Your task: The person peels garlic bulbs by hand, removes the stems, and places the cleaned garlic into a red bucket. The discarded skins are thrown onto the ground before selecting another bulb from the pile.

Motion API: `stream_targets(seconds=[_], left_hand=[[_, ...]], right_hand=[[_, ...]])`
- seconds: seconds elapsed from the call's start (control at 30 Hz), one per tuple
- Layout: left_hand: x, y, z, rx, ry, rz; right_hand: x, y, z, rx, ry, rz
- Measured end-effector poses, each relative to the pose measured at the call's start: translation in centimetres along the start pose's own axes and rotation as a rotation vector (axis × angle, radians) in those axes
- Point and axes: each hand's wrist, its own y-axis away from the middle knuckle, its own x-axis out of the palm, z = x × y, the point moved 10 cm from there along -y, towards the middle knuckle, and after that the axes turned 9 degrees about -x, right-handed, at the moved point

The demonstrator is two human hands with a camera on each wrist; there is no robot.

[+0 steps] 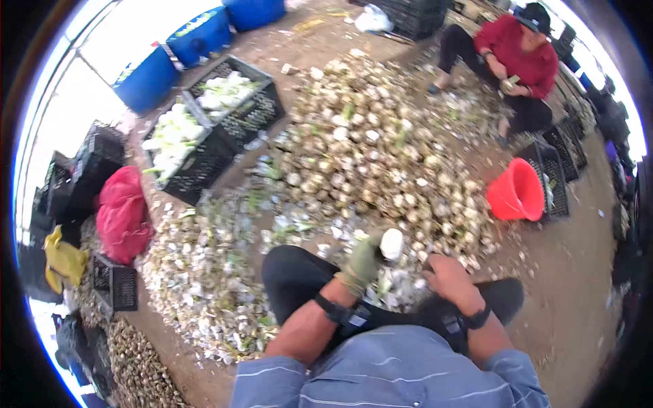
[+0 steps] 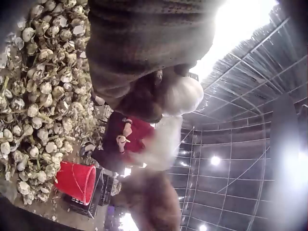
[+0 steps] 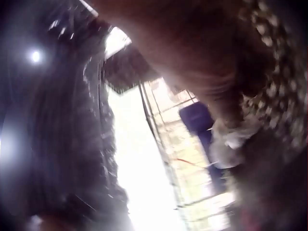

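My left hand (image 1: pixel 364 262), in a dull green glove, grips a smooth white bulb (image 1: pixel 392 243) that looks like peeled garlic, raised above my lap. In the left wrist view the bulb (image 2: pixel 185 96) shows past the glove. My bare right hand (image 1: pixel 450 277) is just to the right of it, fingers curled. Pale, blurred skin (image 2: pixel 166 137) appears between the bulb and the right hand in the left wrist view. At the right fingertips in the right wrist view is a white, flaky shape (image 3: pixel 231 144); I cannot tell whether they pinch it.
A big heap of unpeeled bulbs (image 1: pixel 367 149) spreads ahead, with loose white skins (image 1: pixel 204 285) at left. Black crates (image 1: pixel 224 129) hold white bulbs; blue tubs (image 1: pixel 146 78) stand behind. A red bucket (image 1: pixel 515 194) is at right, near another seated person (image 1: pixel 517 58).
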Motion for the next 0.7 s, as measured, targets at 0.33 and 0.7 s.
stream_targets(seconds=[0.33,0.7], left_hand=[[-0.9,1.9,-2.7,0.148,-0.683,-0.256],[-8.7,4.6,-7.5,0.489,0.013,-0.726]], right_hand=[[4.5,-7.9,0.9,0.072,-1.148,-0.290],[-7.1,-24.4,10.4,-0.192,-1.667,-0.178]])
